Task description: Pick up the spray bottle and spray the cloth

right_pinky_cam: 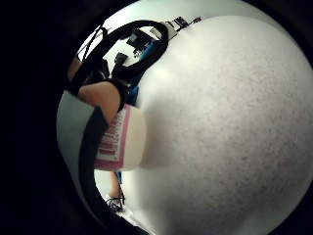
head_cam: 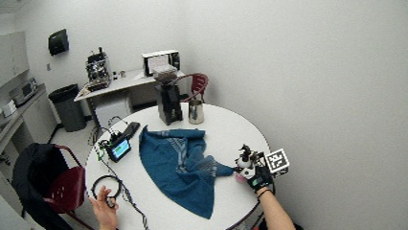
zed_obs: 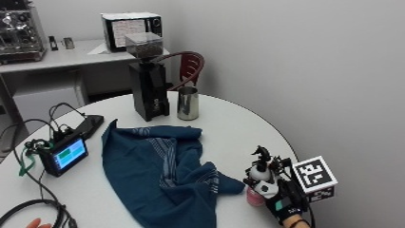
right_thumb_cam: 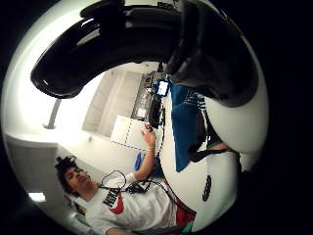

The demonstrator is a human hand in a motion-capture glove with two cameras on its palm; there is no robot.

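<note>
- Outside view: right hand (zed_obs: 282, 202) wraps its fingers round the upright bottle (zed_obs: 257, 186) at the table (zed_obs: 240, 128) edge.
- Cloth (zed_obs: 158, 166) lies just beside the bottle; which way the nozzle points cannot be told.

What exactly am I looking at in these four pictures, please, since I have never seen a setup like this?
There is no machine here: a person works at a round white table, and the gloved right hand carries two small cameras on its palm. The two round pictures come from those cameras; the other two are from a camera outside, one closer and one wider. On the table lie a blue cloth, a coffee grinder, a metal cup and a small screen with cables. The right hand grips a spray bottle beside the cloth; its white body fills the little-finger picture. The bare left hand rests near a cable coil.
</note>
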